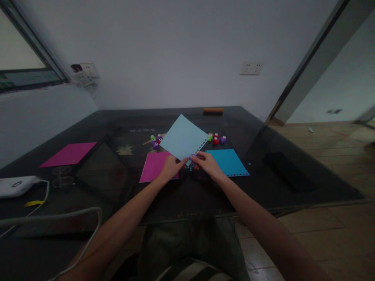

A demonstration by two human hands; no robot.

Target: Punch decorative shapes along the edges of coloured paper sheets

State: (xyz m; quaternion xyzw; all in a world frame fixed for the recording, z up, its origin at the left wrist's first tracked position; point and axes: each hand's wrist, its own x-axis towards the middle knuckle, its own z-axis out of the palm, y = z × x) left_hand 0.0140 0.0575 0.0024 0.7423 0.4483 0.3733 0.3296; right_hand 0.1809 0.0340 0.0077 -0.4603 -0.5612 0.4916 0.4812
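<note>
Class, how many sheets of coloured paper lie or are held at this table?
4: light blue sheet held in both hands, magenta sheet beneath the left, blue sheet at right, magenta sheet far left.

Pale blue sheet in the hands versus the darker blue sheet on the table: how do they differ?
The pale blue sheet is held up and tilted by the left hand and right hand; the darker blue sheet lies flat on the table, untouched. The pale sheet's punched holes run along its right edge, the darker sheet's along its near edge. Both are plain rectangular paper.
</note>
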